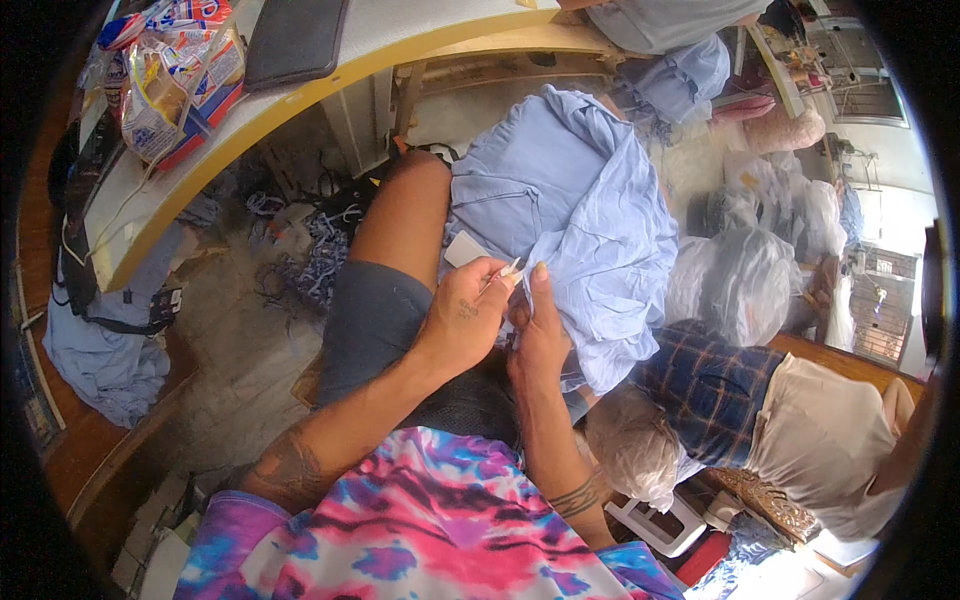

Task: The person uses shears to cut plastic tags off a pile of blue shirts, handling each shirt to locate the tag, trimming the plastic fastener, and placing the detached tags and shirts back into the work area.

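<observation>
Light-blue garment [565, 190] lay bunched across the person's lap, spread beyond the bare left knee, with both hands at its near edge. The left hand [468, 312] had its thumb and forefinger pinched together on a small pale piece [512, 268], too small to identify. Just beside it, the right hand [540, 338] was closed on a fold of the garment, thumb pointing up and the other fingers curled beneath. A white tag [463, 250] showed against the cloth, next to the left hand's knuckles. Dark shorts [370, 315] covered the left thigh, below a tie-dye shirt [430, 515]. Beyond the knee stood a white table [375, 45] with a yellow edge, bearing a black flat case [297, 40] and a colourful plastic packet [180, 85]. Fabric scraps [310, 250] littered the floor to the left; clear plastic bags [740, 285] sat to the right, near a person in a checked shirt [710, 395].
</observation>
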A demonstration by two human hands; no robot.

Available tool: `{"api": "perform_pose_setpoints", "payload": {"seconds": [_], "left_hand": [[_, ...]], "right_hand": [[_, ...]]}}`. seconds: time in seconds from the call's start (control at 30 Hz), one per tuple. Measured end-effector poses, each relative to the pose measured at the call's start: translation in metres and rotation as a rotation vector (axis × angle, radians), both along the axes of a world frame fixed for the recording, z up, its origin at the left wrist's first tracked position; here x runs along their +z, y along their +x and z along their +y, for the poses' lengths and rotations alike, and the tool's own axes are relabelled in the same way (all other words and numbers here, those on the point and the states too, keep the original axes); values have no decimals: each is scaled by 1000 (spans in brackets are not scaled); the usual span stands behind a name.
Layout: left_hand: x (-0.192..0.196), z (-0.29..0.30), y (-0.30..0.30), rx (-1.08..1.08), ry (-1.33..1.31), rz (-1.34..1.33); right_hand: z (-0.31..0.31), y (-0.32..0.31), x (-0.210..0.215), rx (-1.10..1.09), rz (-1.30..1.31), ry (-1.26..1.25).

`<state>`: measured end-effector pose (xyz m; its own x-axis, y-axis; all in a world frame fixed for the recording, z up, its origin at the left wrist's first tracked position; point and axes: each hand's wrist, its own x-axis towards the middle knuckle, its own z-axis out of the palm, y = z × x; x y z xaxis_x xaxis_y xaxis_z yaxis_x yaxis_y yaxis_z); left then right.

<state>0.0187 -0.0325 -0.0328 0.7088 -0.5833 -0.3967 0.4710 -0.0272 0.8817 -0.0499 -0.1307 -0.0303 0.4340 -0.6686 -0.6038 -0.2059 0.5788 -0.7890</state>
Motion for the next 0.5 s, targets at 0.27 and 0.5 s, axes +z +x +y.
{"api": "perform_pose_setpoints", "payload": {"seconds": [0.27, 0.5], "left_hand": [[9, 2, 16, -70, -34, 80], [-1, 2, 22, -127, -49, 103]], "right_hand": [[-6, 5, 21, -27, 46, 19], [-17, -1, 18, 34, 73, 69]]}}
